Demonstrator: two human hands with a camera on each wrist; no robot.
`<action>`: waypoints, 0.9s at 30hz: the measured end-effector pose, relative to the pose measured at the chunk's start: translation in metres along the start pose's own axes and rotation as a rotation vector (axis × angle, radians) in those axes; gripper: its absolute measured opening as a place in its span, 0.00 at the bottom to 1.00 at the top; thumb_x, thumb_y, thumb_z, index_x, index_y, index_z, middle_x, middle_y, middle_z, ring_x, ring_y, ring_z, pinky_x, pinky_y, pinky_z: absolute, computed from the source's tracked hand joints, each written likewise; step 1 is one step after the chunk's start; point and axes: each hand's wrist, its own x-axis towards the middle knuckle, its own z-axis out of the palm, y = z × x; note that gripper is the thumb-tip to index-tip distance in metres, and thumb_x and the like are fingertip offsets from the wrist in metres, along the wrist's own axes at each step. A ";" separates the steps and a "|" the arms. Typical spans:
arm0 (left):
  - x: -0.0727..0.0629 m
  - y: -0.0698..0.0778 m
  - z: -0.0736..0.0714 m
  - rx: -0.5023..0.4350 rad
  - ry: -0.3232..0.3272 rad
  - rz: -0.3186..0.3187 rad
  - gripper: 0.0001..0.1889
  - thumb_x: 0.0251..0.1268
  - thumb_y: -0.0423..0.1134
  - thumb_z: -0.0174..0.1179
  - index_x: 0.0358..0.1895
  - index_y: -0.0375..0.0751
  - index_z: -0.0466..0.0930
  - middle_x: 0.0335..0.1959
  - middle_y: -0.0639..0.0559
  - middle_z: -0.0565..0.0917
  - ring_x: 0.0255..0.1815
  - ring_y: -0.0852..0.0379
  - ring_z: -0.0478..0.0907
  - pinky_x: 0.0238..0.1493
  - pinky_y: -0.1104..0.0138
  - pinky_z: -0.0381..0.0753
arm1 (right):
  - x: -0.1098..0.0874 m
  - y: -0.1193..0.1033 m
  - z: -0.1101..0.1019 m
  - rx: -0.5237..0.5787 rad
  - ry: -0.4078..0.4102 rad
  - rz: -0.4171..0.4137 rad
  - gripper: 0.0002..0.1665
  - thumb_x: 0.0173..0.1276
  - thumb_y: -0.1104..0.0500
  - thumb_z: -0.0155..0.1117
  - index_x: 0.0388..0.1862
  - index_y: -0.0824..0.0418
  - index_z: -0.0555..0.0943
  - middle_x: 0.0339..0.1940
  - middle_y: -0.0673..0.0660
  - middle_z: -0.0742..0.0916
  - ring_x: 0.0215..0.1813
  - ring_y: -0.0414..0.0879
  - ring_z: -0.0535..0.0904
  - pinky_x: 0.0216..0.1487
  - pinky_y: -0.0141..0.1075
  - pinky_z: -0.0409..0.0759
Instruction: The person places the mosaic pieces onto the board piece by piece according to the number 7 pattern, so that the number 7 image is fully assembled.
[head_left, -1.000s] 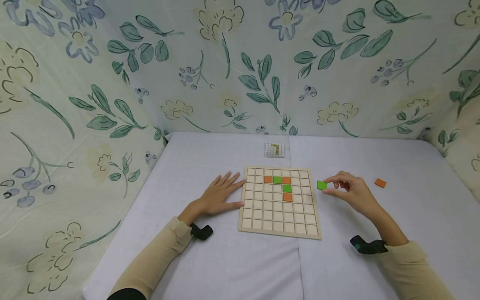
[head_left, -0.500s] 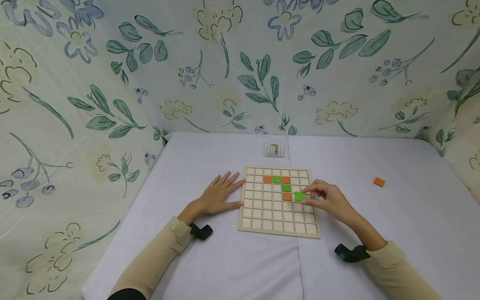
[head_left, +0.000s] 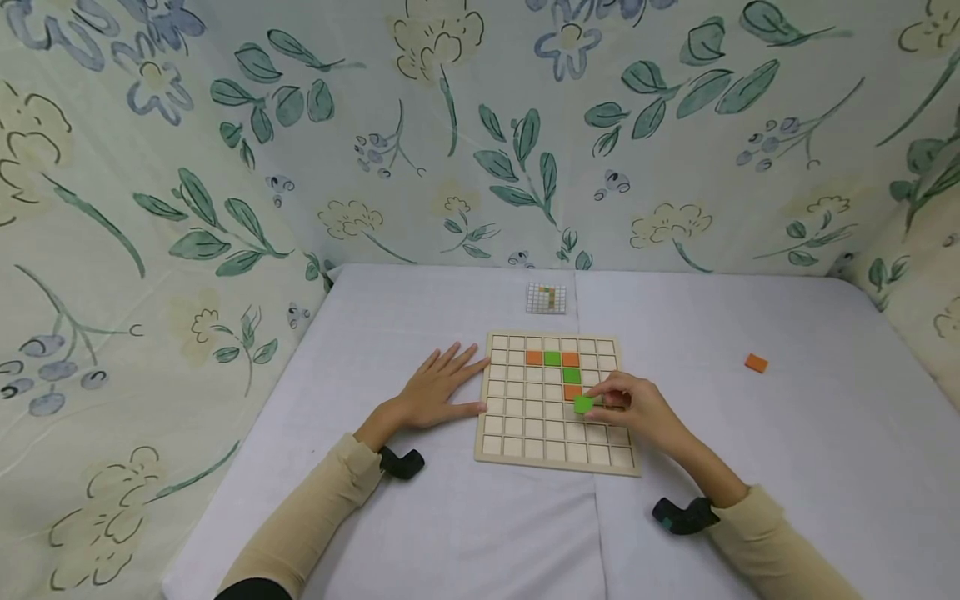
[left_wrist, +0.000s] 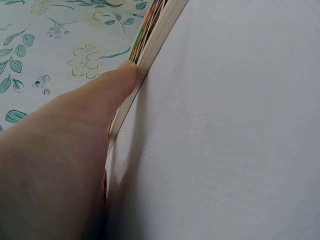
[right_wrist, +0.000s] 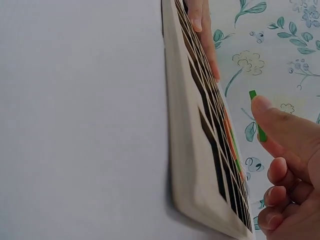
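Observation:
A square wooden grid board [head_left: 557, 468] lies on the white cloth, with orange and green square tiles set in some of its cells. Three orange tiles [head_left: 534, 357] and two green ones [head_left: 552, 358] form a bent row in its upper part. My right hand [head_left: 637, 408] pinches a loose green tile [head_left: 582, 405] between thumb and finger, just below the lowest orange tile. In the right wrist view this green tile [right_wrist: 262, 131] shows edge-on, above the board's surface. My left hand [head_left: 431, 392] lies flat with spread fingers, fingertips and thumb at the board's left edge.
One loose orange tile [head_left: 756, 362] lies on the cloth to the right. Behind the board is a small card [head_left: 546, 298] printed with a coloured grid pattern. Floral fabric [head_left: 450, 192] rises behind the table [head_left: 390, 308].
My right hand has carried the green tile leftward from beside the board to over its cells, below the lowest orange tile. My left hand has stayed at the left edge.

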 end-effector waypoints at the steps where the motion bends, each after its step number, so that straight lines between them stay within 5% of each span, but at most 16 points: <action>1: 0.000 0.000 0.000 0.001 -0.001 -0.001 0.44 0.68 0.73 0.45 0.82 0.59 0.46 0.82 0.52 0.42 0.81 0.46 0.33 0.76 0.47 0.31 | 0.000 0.000 0.001 0.000 0.001 0.005 0.15 0.54 0.64 0.80 0.41 0.65 0.88 0.27 0.55 0.76 0.29 0.47 0.68 0.28 0.30 0.66; 14: -0.001 -0.003 0.004 0.002 0.021 0.009 0.44 0.68 0.74 0.43 0.82 0.59 0.47 0.82 0.52 0.43 0.81 0.45 0.34 0.76 0.46 0.33 | 0.002 -0.001 0.014 -0.054 0.010 0.116 0.16 0.53 0.63 0.81 0.40 0.66 0.87 0.25 0.52 0.76 0.27 0.40 0.67 0.26 0.29 0.65; 27: 0.001 -0.002 0.004 0.016 0.010 -0.007 0.45 0.67 0.75 0.42 0.82 0.61 0.45 0.82 0.53 0.42 0.81 0.47 0.33 0.76 0.48 0.31 | 0.002 -0.005 0.016 -0.080 0.000 0.135 0.16 0.54 0.61 0.80 0.40 0.66 0.86 0.24 0.50 0.76 0.26 0.41 0.67 0.26 0.30 0.64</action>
